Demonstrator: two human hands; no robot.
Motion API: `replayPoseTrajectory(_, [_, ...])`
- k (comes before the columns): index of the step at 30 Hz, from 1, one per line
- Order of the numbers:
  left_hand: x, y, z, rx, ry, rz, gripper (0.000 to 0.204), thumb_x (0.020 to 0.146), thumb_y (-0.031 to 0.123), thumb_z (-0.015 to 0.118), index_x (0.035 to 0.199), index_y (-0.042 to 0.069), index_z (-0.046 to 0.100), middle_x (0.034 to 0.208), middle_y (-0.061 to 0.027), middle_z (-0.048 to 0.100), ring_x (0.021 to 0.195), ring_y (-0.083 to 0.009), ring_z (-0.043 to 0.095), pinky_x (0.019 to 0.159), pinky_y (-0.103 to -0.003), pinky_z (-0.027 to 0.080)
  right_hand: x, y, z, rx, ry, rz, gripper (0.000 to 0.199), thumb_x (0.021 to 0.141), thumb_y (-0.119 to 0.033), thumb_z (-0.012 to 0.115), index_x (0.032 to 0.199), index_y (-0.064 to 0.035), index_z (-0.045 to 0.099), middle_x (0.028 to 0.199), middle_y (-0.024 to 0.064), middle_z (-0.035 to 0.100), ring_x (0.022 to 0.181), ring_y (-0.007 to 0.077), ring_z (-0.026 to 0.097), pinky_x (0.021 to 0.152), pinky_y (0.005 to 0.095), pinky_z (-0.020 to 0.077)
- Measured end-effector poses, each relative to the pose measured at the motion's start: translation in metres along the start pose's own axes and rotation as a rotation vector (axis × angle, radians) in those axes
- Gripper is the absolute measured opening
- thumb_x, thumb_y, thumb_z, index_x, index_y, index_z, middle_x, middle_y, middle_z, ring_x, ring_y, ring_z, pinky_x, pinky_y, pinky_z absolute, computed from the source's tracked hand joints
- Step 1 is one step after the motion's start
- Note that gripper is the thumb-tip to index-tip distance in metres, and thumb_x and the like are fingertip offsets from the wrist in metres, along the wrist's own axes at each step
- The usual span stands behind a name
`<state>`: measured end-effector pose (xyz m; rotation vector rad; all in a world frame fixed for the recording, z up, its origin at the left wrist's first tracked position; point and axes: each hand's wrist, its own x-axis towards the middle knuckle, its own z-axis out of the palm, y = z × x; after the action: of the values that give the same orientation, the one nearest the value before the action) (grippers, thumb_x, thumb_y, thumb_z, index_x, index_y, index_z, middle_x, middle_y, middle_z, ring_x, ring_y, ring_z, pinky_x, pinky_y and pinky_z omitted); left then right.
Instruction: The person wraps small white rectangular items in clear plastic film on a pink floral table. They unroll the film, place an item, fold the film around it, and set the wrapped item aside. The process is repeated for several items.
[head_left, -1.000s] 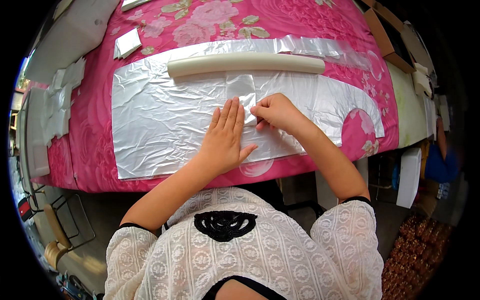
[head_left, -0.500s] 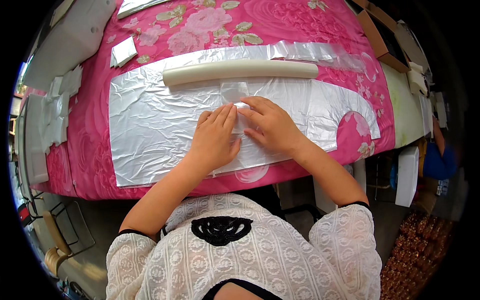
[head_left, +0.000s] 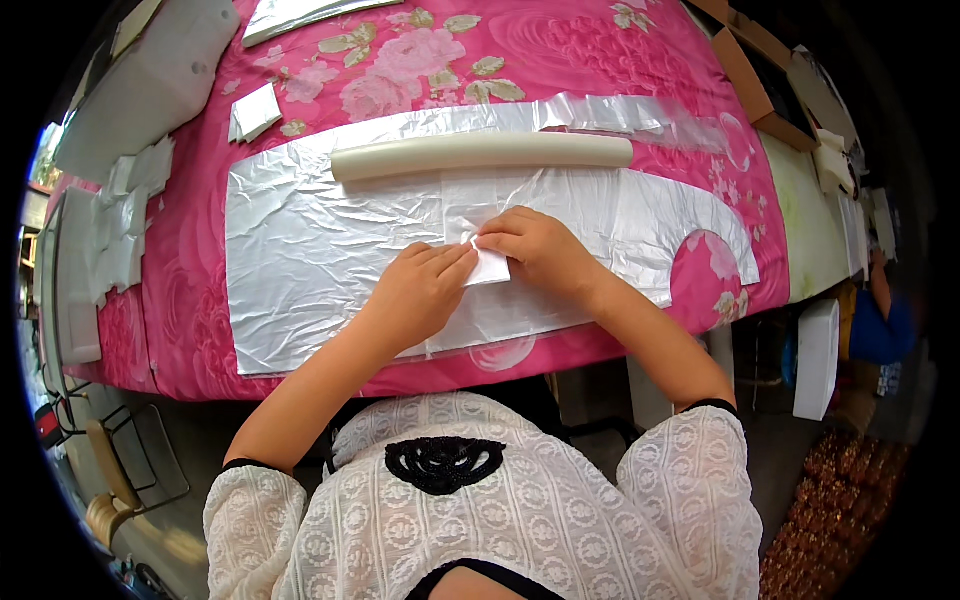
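Note:
Thumbs and fingertips of my left hand [head_left: 422, 288] and my right hand [head_left: 545, 252] meet at the upper edge of a small white folded square [head_left: 489, 270], pinching it from both sides. The square's lower part shows smooth between the hands; its thickness and the pinched edge are mostly hidden by fingers. Beneath lies a large, wrinkled silvery-white plastic sheet [head_left: 290, 265], spread over the table. Beyond my hands, a long cream-white roll [head_left: 480, 153] rests crosswise on this sheet. A faint, pale rectangular patch shows between roll and fingers; whether it is film or paper I cannot tell.
A pink flowered cloth [head_left: 420, 75] covers the table. At its far left lies a stack of small white squares [head_left: 256, 112], with more white packets [head_left: 120, 235] at the left edge. A clear plastic strip [head_left: 640, 115] lies behind the roll; a cardboard box [head_left: 765, 90] stands far right.
My fingers, spread flatter over the square before, are now drawn together in a pinch at its upper edge. The square's white lower part has come into view between my hands.

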<state>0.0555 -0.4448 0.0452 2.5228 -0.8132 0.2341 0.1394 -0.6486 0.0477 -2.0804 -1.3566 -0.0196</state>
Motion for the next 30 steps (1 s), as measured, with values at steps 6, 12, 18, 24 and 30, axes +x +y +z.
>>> replayPoseTrajectory(6, [-0.025, 0.007, -0.006, -0.066, 0.023, 0.088, 0.048, 0.061, 0.004, 0.064, 0.108, 0.0, 0.056, 0.111, -0.0116, 0.061, 0.102, -0.0227, 0.059, 0.085, -0.036, 0.044, -0.022, -0.027, 0.018, 0.038, 0.064, -0.025, 0.034, 0.062, 0.006, 0.062, 0.093, -0.0064, 0.064, 0.094, 0.0068, 0.063, 0.085, 0.0244, 0.06, 0.072, 0.0328, 0.0501])
replayPoseTrajectory(12, [-0.026, 0.003, -0.001, -0.07, 0.028, 0.07, 0.051, 0.06, 0.0, 0.063, 0.11, 0.004, 0.057, 0.117, -0.0091, 0.059, 0.104, -0.0223, 0.058, 0.085, -0.038, 0.043, -0.023, -0.033, 0.014, -0.001, 0.113, 0.024, 0.03, 0.062, 0.003, 0.064, 0.091, -0.0073, 0.064, 0.095, 0.0054, 0.063, 0.086, 0.0242, 0.059, 0.073, 0.0332, 0.0498])
replayPoseTrajectory(18, [-0.028, 0.016, -0.009, -0.039, 0.224, 0.104, 0.04, 0.059, 0.006, 0.069, 0.098, 0.007, 0.061, 0.109, -0.0058, 0.062, 0.097, -0.0219, 0.06, 0.079, -0.036, 0.046, -0.032, -0.04, 0.012, -0.16, 0.183, 0.006, 0.026, 0.063, -0.003, 0.066, 0.088, -0.0092, 0.063, 0.1, 0.0042, 0.062, 0.092, 0.0231, 0.058, 0.078, 0.0342, 0.0478])
replayPoseTrajectory(24, [-0.031, 0.017, -0.004, -0.059, 0.277, 0.128, 0.024, 0.06, 0.007, 0.07, 0.083, 0.008, 0.063, 0.108, -0.0047, 0.062, 0.094, -0.0208, 0.061, 0.075, -0.035, 0.047, -0.035, -0.056, 0.014, -0.261, 0.258, -0.09, 0.019, 0.065, -0.01, 0.064, 0.084, -0.0099, 0.064, 0.105, 0.0013, 0.062, 0.096, 0.019, 0.056, 0.077, 0.0333, 0.0472])
replayPoseTrajectory(30, [-0.033, 0.018, -0.003, -0.043, 0.313, 0.186, 0.019, 0.064, 0.007, 0.069, 0.082, 0.008, 0.063, 0.104, -0.0034, 0.064, 0.091, -0.0186, 0.061, 0.075, -0.034, 0.047, -0.043, -0.057, 0.016, -0.321, 0.236, -0.132, 0.014, 0.068, -0.013, 0.061, 0.082, -0.0105, 0.065, 0.102, -0.0002, 0.063, 0.096, 0.0177, 0.056, 0.075, 0.0321, 0.0467])
